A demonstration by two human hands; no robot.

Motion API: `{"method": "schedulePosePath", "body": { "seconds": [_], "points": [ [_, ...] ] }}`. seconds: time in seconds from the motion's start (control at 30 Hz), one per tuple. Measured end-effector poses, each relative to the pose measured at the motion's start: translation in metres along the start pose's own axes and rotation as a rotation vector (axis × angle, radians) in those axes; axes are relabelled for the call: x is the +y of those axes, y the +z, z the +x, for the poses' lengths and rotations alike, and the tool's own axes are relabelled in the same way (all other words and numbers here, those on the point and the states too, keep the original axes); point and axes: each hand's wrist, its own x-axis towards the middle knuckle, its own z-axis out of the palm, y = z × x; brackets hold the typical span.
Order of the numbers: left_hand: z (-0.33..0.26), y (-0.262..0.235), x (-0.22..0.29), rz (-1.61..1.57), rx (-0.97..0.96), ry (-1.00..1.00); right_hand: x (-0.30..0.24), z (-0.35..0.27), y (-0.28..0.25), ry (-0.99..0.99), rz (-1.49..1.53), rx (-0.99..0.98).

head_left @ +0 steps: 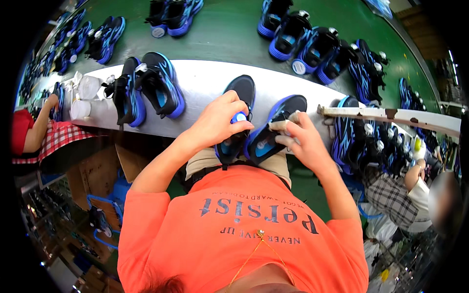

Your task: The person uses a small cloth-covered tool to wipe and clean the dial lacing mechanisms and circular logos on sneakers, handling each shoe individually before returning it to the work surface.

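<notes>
Head view shows my left hand (217, 122) closed around a small blue-tipped object (239, 117), possibly a bottle, over the left shoe (237, 122). My right hand (300, 139) pinches the right shoe (273, 129) at its collar. Two shoes lie side by side on the white ledge (205, 80), long axes pointing away from me; another pair (146, 88) sits further left.

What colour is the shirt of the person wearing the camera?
Orange shirt with dark grey lettering on the front, seen clearly in the head view.
</notes>
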Motion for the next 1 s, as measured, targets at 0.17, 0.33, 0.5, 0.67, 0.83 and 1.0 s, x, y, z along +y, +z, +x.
{"method": "schedulePosePath", "body": {
  "seconds": [0.17, 0.33, 0.5, 0.67, 0.83, 1.0],
  "points": [
    [-0.006, 0.010, 0.016, -0.005, 0.116, -0.006, 0.009, -0.004, -0.010, -0.055, 0.128, -0.059],
    [-0.004, -0.002, -0.006, -0.211, -0.117, 0.091, 0.007, -0.004, 0.014, 0.103, -0.161, 0.217],
    [0.000, -0.011, 0.009, -0.084, -0.184, -0.024, -0.002, -0.006, -0.002, 0.123, -0.050, 0.057],
    [-0.001, -0.011, 0.008, -0.291, -0.177, -0.101, 0.004, -0.009, -0.006, 0.091, -0.036, 0.076],
    [-0.001, -0.010, 0.000, -0.343, -0.262, -0.069, 0.012, -0.013, 0.012, 0.168, -0.160, 0.225],
    [0.002, -0.010, 0.012, -0.210, -0.183, -0.126, 0.011, -0.011, -0.008, 0.055, 0.104, 0.058]
  ]
}}
